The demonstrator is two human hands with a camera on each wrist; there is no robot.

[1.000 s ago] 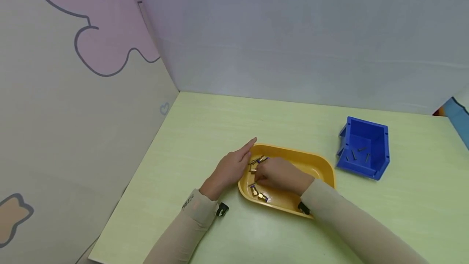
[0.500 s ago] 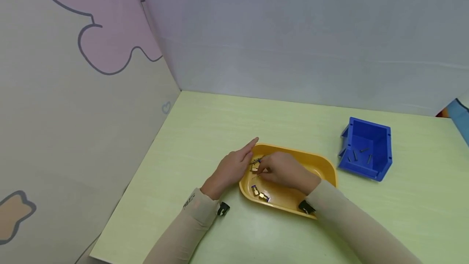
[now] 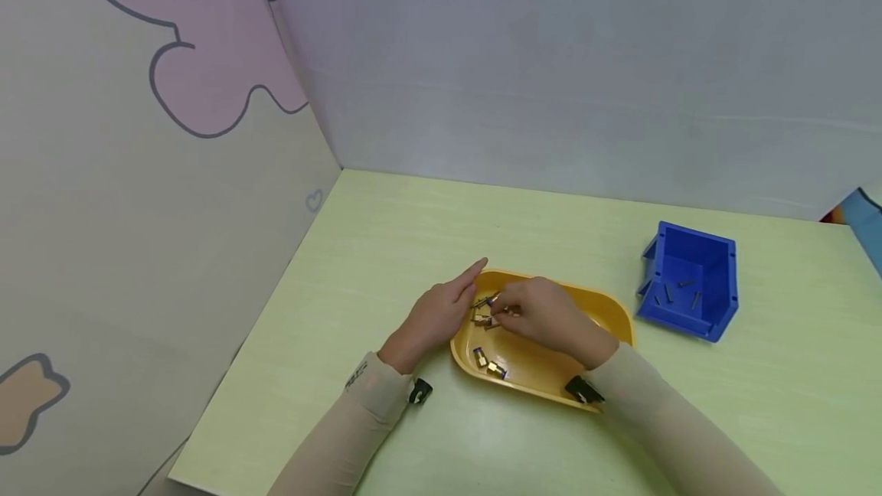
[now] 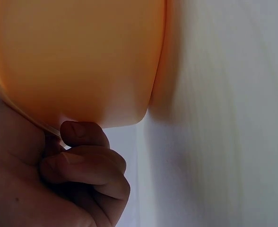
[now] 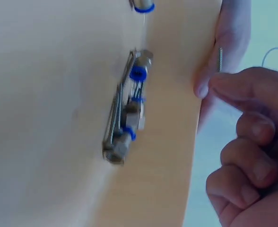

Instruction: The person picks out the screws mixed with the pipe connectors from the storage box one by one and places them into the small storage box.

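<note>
Hands meet at the left end of a yellow tray that sits on a pale green table. The left hand lies against the tray's outer left wall, with the forefinger stretched out along the rim toward the far side; from the left wrist view its other fingers curl loosely under the rim beside the tray, and I cannot tell whether they clasp the edge or merely rest there. The right hand hovers over the tray's inside, fingers bent, thumb and forefinger drawn together on a thin metal pin; the wrist view shows that pin upright between the fingertips, lifted clear of the tray floor. Just beside those fingertips, on the tray floor, lies a small heap of brass fittings with blue collars, mixed with more thin pins; the right wrist view shows the same heap blurred. Two more brass fittings lie nearer the person at the tray's near left corner. Well apart to the right stands a blue bin, tilted open toward the camera, with a few dark pins scattered on its floor. Light sleeves cover both forearms, each with a small black clip at the wrist.
</note>
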